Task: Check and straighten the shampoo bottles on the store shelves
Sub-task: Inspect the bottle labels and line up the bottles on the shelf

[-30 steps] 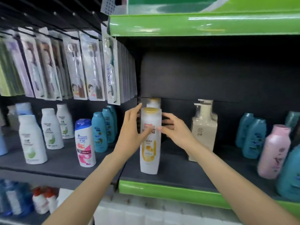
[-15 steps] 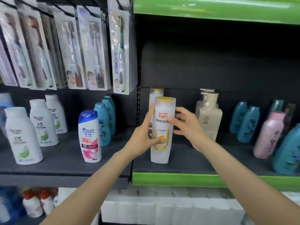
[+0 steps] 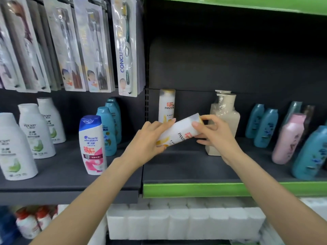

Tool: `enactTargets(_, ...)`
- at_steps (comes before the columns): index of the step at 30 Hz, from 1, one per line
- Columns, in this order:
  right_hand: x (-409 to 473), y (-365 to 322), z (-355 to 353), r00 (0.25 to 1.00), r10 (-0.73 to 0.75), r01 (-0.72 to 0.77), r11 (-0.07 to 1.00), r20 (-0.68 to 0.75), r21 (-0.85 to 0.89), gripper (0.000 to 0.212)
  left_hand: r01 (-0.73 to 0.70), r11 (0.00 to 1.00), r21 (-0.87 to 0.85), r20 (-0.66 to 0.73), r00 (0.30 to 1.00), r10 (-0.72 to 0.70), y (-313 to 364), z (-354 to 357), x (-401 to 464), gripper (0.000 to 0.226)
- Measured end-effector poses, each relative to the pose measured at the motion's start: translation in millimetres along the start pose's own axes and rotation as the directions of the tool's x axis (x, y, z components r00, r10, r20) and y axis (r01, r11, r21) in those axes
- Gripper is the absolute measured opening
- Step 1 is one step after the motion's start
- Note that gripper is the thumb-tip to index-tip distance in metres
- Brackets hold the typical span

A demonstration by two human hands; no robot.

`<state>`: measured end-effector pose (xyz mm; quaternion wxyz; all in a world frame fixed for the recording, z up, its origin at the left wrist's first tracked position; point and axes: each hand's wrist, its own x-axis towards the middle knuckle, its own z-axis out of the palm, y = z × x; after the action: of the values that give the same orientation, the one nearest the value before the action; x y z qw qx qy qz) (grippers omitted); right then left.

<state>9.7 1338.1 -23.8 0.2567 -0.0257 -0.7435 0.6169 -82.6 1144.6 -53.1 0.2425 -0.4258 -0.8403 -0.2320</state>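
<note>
- You have the white Pantene bottle off the shelf, in the air in front of the second Pantene bottle, which stands upright at the back.
- Your left hand wraps the bottle's lower body, fingers curled over the top side, so this grip is closed on the bottle.
- Your right hand pinches the cap end, thumb and fingertips pressed onto the neck and gold cap.
- The bottle's long axis lies tilted, close to horizontal: base low on the left, cap higher on the right, label toward you.
- Judgement: you are checking the bottle; to set it back, the cap must swing up and the base go down onto the bare shelf just below.
- The left hand is nearer the base and should guide it down; the cream pump bottle stands just behind your right hand, so mind it.
</note>
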Motion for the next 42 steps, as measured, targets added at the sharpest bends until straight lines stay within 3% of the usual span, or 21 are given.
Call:
enactTargets(3,-3.4,4.4,6.9,1.0,0.01,-0.006,0.994,-0.028,0.111,0.026,0.01,0.999,0.047,-0.004,1.0,-0.01,-3.3,1.1,-4.5,0.081)
enactTargets(6,-5.1,8.5,10.6,0.997,0.033,-0.019,0.978,-0.064,0.207,0.028,0.049,0.999,-0.013,-0.002,0.999,-0.049,-6.1,-0.1,-8.6,0.076)
enactTargets(13,-5.8,16.7,-7.2,0.994,0.069,-0.032,0.922,-0.083,0.386,0.024,0.199,0.964,-0.176,0.193,0.967,-0.165,-38.4,-11.1,-28.4,0.076)
enactTargets(16,-6.0,18.2,-12.6,0.995,0.078,-0.041,0.892,-0.062,0.45,0.032,0.186,0.959,-0.216,0.249,0.96,-0.13,-39.9,-10.0,-30.4,0.072)
enactTargets(20,-5.4,15.6,-17.8,0.999,0.046,-0.045,0.862,0.011,0.505,0.05,0.124,0.949,-0.289,0.065,0.992,-0.109,-38.2,-9.4,-31.2,0.06)
enactTargets(25,-4.8,17.8,-14.9,0.994,0.106,-0.101,0.879,0.016,0.466,0.046,0.088,0.971,-0.224,-0.228,0.964,-0.14,-34.4,-5.4,-35.4,0.064)
enactTargets(31,-4.4,14.8,-10.7,0.992,0.107,-0.058,0.844,-0.061,0.533,0.033,0.073,0.958,-0.277,-0.166,0.979,-0.123,-30.1,-13.5,-44.9,0.074)
enactTargets(42,-9.3,17.6,-10.4,0.996,0.002,-0.054,0.814,0.09,0.578,0.044,-0.012,0.983,-0.181,-0.272,0.962,-0.038,-31.9,-15.1,-52.3,0.066)
